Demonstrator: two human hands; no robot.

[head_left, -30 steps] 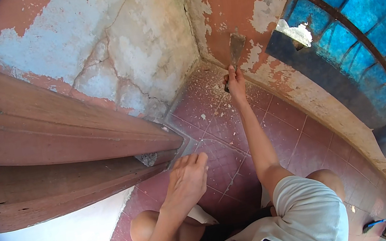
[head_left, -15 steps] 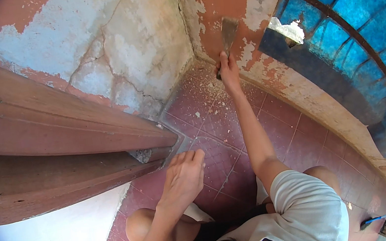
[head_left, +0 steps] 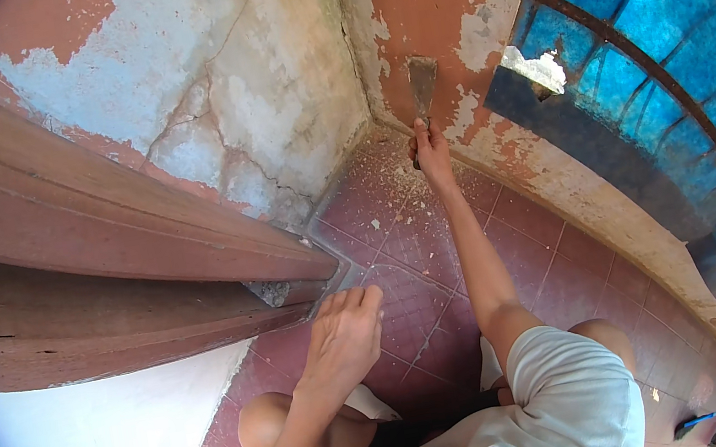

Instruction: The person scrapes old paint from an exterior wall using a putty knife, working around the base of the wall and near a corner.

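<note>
Scraper (head_left: pixel 423 80) at the peeling reddish wall (head_left: pixel 414 11), near the corner, handle clasped in the right hand's (head_left: pixel 434 155) fingers; blade contact unclear. Left hand (head_left: pixel 344 335) well apart over the tiled floor (head_left: pixel 412 308), fingers curled, cannot tell if around anything. Judged risks: too steep an angle could gouge plaster; stubborn paint could make the blade skid, jarring the grip.

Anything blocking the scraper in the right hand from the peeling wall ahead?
Nothing visible. The right hand holds the scraper with its blade in front of the peeling wall; contact is unclear. The left hand is off to the side, and the paint flakes lie below on the floor.
</note>
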